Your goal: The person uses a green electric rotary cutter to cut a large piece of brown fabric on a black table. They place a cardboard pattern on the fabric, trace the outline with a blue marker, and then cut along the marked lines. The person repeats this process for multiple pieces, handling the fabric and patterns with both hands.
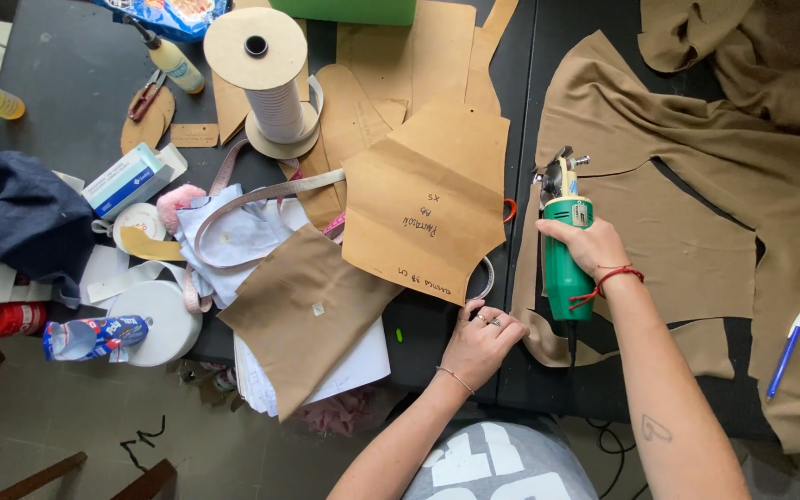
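Right hand: the right hand is clenched around the green plastic body of a handheld electric fabric cutter, with a red cord bracelet at the wrist
Cutter: it stands on the tan knit fabric spread over the black work table, its metal blade end pointing away from the person and its black cable dropping off the near table edge
Left hand: the left hand rests near the table's front edge, fingers curled with the tips pressing down just beside the loose strip of tan fabric; it grasps nothing that can be seen
Fabric: a curved cut already runs through the tan cloth to the right of the cutter, showing the black table in the gap
Paper patterns: brown kraft paper pattern pieces lie overlapping to the left of the cutter, the topmost one bearing handwriting
Folded piece: a brown folded fabric piece hangs partly over the front edge, on top of white paper sheets
Spool: a large cardboard-ended spool of white elastic tape stands upright behind the patterns
Containers: a small clear squeeze bottle of yellowish liquid with a dark nozzle lies tilted near the spool; a white and blue cardboard box lies closed, its contents hidden
Pen: a blue and white ballpoint pen lies on the tan fabric at the far right, well apart from both hands
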